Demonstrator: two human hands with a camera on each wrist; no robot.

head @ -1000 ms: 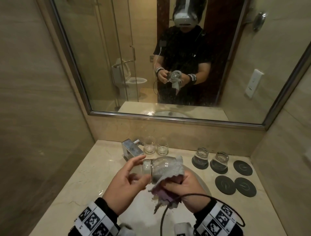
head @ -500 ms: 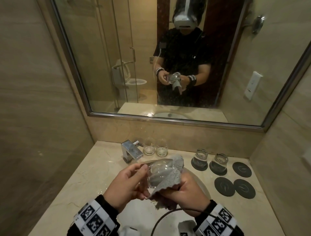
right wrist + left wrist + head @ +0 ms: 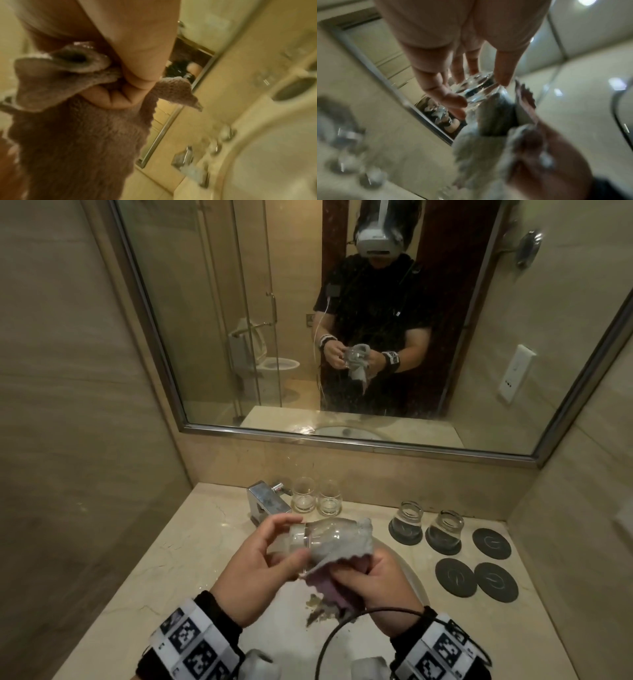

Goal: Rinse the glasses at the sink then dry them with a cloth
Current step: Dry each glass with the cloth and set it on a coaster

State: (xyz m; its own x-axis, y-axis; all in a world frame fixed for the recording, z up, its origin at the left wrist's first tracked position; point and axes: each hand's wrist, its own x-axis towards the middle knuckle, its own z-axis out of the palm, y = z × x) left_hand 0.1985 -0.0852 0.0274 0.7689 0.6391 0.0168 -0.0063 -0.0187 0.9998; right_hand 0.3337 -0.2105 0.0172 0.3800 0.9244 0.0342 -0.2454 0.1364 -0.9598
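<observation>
Head view. Left hand (image 3: 255, 571) grips the thick base of a glass (image 3: 308, 541) held sideways above the sink basin (image 3: 416, 580); thumb on top, fingers curled round the underside. A grey cloth (image 3: 346, 546) is stuffed into the glass's mouth end and drapes out toward the right hand (image 3: 371, 587), which is closed on the bunched cloth below the glass, fingers curled tight together. A black cable (image 3: 329, 642) loops in front of the right wrist. On the counter (image 3: 191, 546), faucet (image 3: 265, 501) sits at the back edge of the basin; two upright glasses (image 3: 317, 498) stand just to its right, touching or nearly so, against the back wall. Toward the counter's right side, five dark coasters (image 3: 491, 542); two inverted glasses (image 3: 426, 523) stand on the rear-left two of them. Mirror (image 3: 359, 313) above reflects the person holding the glass and cloth.

Left wrist view. Blurred. Fingers (image 3: 440, 86) slightly spread, tips pressed against the clear base of the glass (image 3: 477, 89); thumb on the opposite side. Cloth (image 3: 496, 119) fills the glass beyond and trails down into the other hand.

Right wrist view. Blurred. Fingers (image 3: 111, 97) folded into the palm, pinching a wad of cloth (image 3: 72, 135) against the thumb; cloth hangs toward the camera. Faucet (image 3: 187, 159) and basin rim lie at lower right.
</observation>
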